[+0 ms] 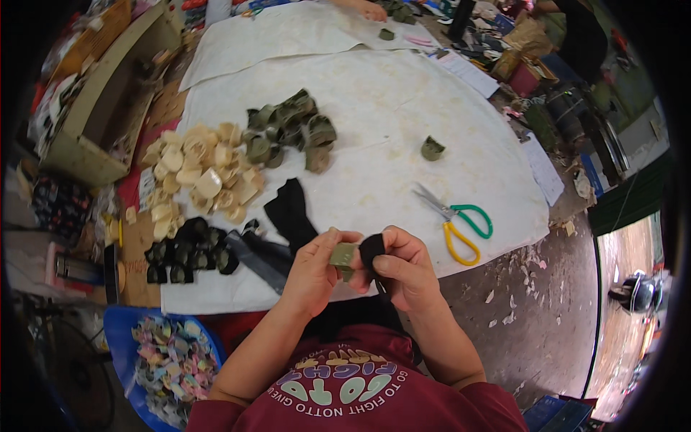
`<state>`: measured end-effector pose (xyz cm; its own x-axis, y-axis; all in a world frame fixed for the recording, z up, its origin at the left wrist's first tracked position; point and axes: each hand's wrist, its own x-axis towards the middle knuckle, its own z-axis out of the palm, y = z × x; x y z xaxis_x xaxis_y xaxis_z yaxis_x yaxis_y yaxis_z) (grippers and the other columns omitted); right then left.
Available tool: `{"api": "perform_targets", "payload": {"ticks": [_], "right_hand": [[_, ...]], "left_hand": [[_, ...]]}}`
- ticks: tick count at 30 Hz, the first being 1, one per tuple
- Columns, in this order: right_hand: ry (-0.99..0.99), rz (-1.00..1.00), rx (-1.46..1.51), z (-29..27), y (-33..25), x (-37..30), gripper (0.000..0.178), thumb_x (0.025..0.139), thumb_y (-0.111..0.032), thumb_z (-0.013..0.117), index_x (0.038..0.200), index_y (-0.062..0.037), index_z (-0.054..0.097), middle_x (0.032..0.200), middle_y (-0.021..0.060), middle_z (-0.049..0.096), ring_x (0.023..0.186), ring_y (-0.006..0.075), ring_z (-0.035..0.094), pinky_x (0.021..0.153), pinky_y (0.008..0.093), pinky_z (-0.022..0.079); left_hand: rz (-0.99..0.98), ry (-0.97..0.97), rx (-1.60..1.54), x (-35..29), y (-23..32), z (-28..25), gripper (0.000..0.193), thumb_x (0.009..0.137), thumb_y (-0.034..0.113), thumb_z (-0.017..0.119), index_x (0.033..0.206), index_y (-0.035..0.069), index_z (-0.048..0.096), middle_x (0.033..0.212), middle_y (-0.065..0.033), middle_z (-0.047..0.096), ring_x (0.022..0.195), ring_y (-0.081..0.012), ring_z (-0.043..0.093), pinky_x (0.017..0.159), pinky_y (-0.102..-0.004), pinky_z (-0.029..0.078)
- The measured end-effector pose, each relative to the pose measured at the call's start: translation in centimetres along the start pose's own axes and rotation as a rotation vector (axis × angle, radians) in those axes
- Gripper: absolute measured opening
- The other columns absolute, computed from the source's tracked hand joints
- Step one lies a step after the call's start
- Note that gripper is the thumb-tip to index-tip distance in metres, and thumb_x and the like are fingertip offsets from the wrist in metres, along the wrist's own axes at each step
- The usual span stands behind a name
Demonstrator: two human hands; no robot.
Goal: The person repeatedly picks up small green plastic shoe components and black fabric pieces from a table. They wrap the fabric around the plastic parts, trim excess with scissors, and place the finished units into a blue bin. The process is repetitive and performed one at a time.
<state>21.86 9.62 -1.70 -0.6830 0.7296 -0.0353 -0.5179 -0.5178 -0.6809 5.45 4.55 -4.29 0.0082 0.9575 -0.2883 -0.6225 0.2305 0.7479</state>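
Observation:
Close to my body, over the near edge of the white cloth (pixel 389 101), my left hand (pixel 314 266) is closed on a small olive-green curved piece (pixel 342 254). Beside it, my right hand (pixel 412 268) pinches a piece of black fabric (pixel 371 248) between thumb and fingers. The two held pieces are near each other; fingers hide part of both. Scissors (pixel 448 212) with one green and one yellow handle lie to the right, blades pointing away. A lone olive curved piece (pixel 432 149) rests farther back. Black fabric (pixel 289 214) and a dark strip (pixel 260 259) lie left of my hands.
Heaps of olive curved pieces (pixel 288 122), cream curved pieces (pixel 205 162) and small black pieces (pixel 188 248) cover the cloth's left side. A blue basin (pixel 121 338) of coloured scraps stands below left. Another person's hand (pixel 371 10) shows at the far edge.

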Motion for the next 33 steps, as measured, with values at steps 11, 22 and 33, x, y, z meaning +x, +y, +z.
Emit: {"api": "perform_targets", "payload": {"ticks": [11, 22, 33], "right_hand": [[-0.033, 0.112, -0.069, 3.6, 3.6, 0.3, 0.017, 0.087, -0.008, 0.059, 0.1, 0.0028, 0.056, 0.107, 0.024, 0.064, 0.09, 0.0308, 0.069, 0.069, 0.0338, 0.059], [-0.047, -0.082, -0.889, 4.2, 2.3, -1.2, 0.014, 0.084, -0.001, 0.066, 0.098, -0.0012, 0.068, 0.098, 0.0062, 0.067, 0.087, 0.0121, 0.062, 0.079, 0.0256, 0.047], [-0.066, -0.15, -1.21, 5.6, 0.8, 0.5, 0.048, 0.084, -0.004, 0.067, 0.129, -0.0067, 0.053, 0.086, 0.0072, 0.068, 0.086, 0.0162, 0.063, 0.083, 0.0295, 0.047]], "left_hand": [[0.246, 0.142, 0.104, -7.7, 1.1, -3.8, 0.035, 0.092, 0.012, 0.063, 0.124, 0.0, 0.057, 0.111, -0.0116, 0.064, 0.098, -0.0155, 0.062, 0.08, -0.0303, 0.053], [0.244, 0.157, 0.11, -8.1, 2.2, -4.6, 0.044, 0.086, 0.008, 0.054, 0.128, 0.0, 0.048, 0.117, -0.011, 0.058, 0.104, -0.0192, 0.061, 0.087, -0.0322, 0.052], [0.291, 0.157, 0.223, -7.9, 2.5, -2.1, 0.046, 0.093, 0.007, 0.038, 0.139, 0.0, 0.037, 0.122, -0.011, 0.053, 0.109, -0.0155, 0.052, 0.096, -0.0316, 0.042]]}}
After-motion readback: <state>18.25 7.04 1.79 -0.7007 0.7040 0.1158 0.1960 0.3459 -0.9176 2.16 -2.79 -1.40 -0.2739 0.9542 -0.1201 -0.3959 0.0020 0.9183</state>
